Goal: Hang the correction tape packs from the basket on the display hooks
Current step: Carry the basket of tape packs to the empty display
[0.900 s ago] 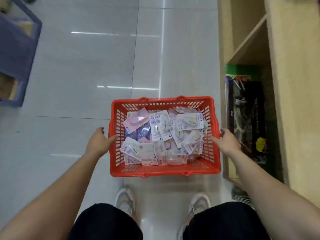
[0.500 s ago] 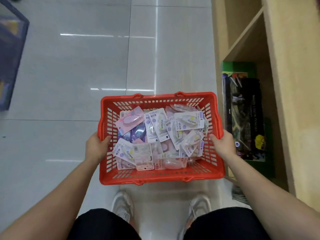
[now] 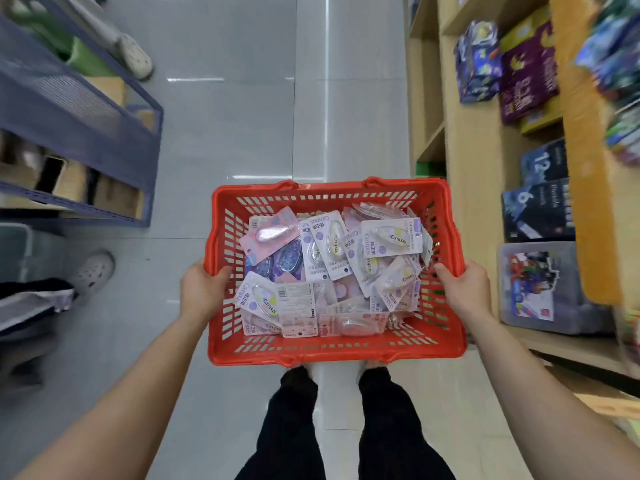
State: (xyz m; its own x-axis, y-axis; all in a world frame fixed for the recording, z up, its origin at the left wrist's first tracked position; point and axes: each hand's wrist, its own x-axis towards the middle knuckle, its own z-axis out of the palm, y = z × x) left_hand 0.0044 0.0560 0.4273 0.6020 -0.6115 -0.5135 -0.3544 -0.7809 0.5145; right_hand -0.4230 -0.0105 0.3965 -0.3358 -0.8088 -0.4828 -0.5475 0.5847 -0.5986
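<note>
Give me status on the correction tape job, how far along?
Done: nothing hung that I can see, and no display hooks are in view. In hand: the left hand and right hand grip the side rims of the red basket, held off the floor beside the wooden shelves. Left: everything. The correction tape packs fill the basket in a loose pile, and each needs hanging.

glossy grey tiled floor reflecting ceiling lights; blue metal rack left, wooden shelving right.
</note>
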